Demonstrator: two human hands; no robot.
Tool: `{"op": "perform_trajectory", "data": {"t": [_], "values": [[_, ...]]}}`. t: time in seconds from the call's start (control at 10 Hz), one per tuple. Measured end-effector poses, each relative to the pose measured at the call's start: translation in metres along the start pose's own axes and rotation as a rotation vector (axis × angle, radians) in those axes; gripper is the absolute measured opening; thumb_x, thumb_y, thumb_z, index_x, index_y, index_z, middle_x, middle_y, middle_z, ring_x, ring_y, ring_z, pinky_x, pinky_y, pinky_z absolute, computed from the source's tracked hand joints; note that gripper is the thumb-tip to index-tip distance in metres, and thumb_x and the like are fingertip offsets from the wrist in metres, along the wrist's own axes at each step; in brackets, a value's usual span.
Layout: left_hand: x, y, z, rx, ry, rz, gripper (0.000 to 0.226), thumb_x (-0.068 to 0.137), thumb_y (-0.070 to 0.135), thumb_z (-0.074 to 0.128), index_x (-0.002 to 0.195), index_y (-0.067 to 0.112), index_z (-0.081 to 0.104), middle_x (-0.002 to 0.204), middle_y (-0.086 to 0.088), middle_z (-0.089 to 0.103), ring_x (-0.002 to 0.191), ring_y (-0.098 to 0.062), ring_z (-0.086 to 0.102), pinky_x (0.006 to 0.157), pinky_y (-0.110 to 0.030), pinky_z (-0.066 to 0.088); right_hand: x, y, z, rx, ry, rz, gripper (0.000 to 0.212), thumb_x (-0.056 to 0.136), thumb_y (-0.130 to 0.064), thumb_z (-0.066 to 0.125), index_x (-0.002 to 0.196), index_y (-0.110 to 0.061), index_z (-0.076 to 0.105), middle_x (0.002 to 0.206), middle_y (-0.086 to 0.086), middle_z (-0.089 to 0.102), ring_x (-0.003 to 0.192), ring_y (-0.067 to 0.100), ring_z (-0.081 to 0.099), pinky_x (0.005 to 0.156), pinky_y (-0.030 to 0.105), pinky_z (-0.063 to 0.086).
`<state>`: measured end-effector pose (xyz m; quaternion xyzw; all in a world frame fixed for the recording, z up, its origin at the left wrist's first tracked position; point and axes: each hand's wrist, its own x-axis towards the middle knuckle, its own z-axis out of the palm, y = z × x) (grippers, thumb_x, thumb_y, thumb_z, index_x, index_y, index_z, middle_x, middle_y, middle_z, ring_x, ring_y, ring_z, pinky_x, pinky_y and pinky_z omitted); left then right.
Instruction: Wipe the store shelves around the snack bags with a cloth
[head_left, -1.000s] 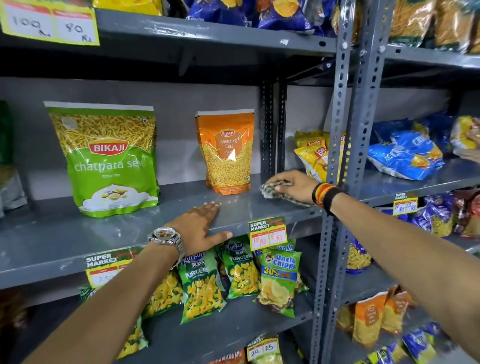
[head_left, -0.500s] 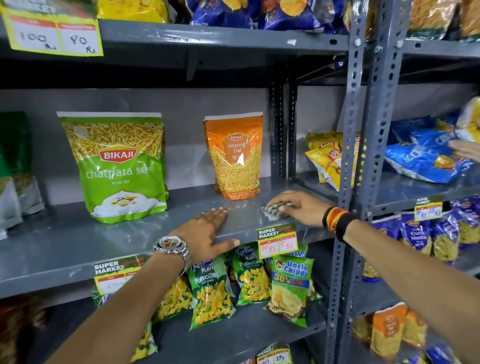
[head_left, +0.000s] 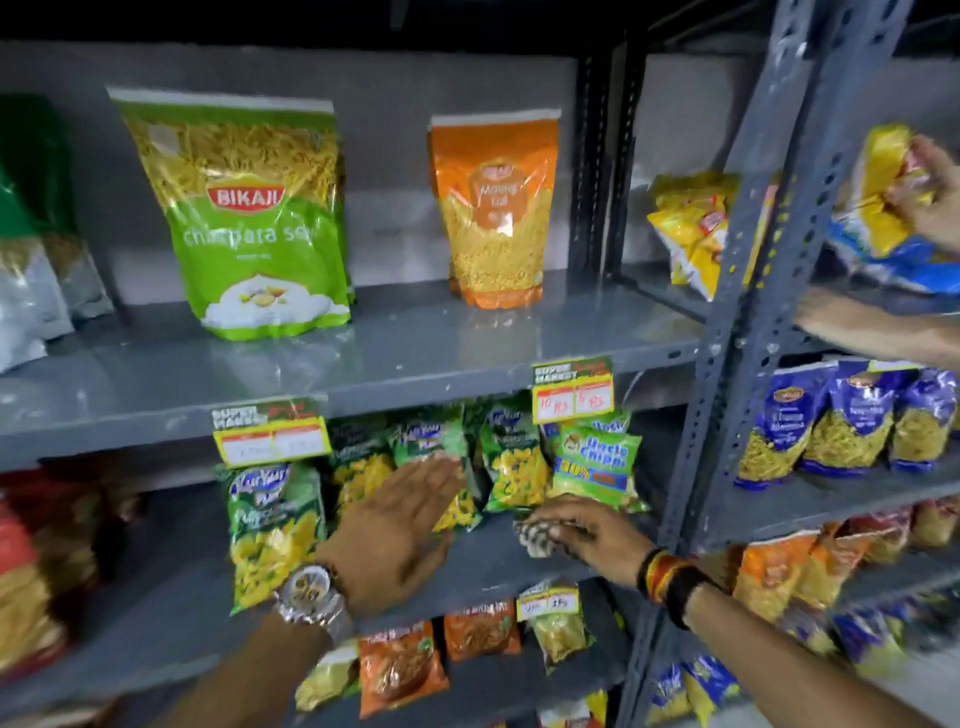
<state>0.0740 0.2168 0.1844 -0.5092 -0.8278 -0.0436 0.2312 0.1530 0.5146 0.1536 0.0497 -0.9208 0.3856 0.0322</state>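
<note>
While my flat, empty left hand (head_left: 400, 525) half covers the green puffcorn packets (head_left: 270, 530), my right hand (head_left: 587, 530) bunches the blurred checked cloth (head_left: 535, 538) on the grey metal lower shelf (head_left: 498, 561).

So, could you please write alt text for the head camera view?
The right hand presses a patterned cloth onto a grey store shelf beside green snack bags, while the left hand, open, reaches toward them. Larger Bikaji bags stand on the shelf above.
</note>
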Motion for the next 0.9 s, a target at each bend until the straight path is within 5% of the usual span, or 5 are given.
{"op": "perform_trajectory", "data": {"t": [0.2,0.4,0.5,0.7,0.9], "values": [[-0.062,-0.005,0.103,-0.132,-0.334,-0.374,0.077,0.097,0.057,0.044,0.144,-0.003,0.055,0.152,-0.022,0.053,0.136,-0.041,0.057,0.119,-0.037,0.033,0.075,0.029,0.087,-0.263,-0.115,-0.037,0.042,0.098,-0.006,0.046,0.121,-0.033,0.069,0.140,-0.009,0.058,0.131,0.018,0.051,0.111,0.039,0.041],[-0.094,-0.009,0.180,-0.161,-0.466,-0.621,0.103,0.091,0.074,0.020,0.162,0.006,-0.011,0.169,-0.010,-0.023,0.160,-0.029,-0.017,0.130,-0.037,-0.011,0.065,0.079,0.147,-0.455,-0.205,0.033,0.054,0.103,-0.043,0.027,0.156,-0.036,0.015,0.164,-0.019,-0.003,0.155,0.015,-0.004,0.125,0.048,-0.005],[-0.097,-0.008,0.197,-0.136,-0.493,-0.621,0.111,0.085,0.084,0.012,0.162,0.008,-0.013,0.169,-0.009,-0.025,0.159,-0.029,-0.019,0.129,-0.041,-0.012,0.052,0.096,0.164,-0.602,-0.191,0.022,0.073,0.093,-0.068,0.003,0.157,-0.033,-0.005,0.163,-0.013,-0.020,0.153,0.016,-0.020,0.119,0.045,-0.022],[-0.096,-0.013,0.203,-0.142,-0.527,-0.640,0.116,0.088,0.080,0.040,0.163,0.009,-0.013,0.173,-0.010,-0.018,0.161,-0.029,-0.015,0.131,-0.047,-0.007,0.088,0.091,0.178,-0.611,-0.141,0.151,0.081,0.087,-0.074,0.000,0.156,-0.033,-0.011,0.162,-0.013,-0.021,0.149,0.015,-0.026,0.115,0.050,-0.026],[-0.076,0.001,0.165,-0.212,-0.485,-0.636,0.101,0.099,0.071,0.033,0.163,0.007,-0.013,0.173,-0.010,-0.016,0.161,-0.028,-0.015,0.129,-0.041,-0.013,0.061,0.057,0.161,-0.453,0.065,0.094,0.068,0.099,-0.059,0.018,0.158,-0.031,0.001,0.165,-0.013,-0.011,0.153,0.016,-0.018,0.121,0.051,-0.017]]}}
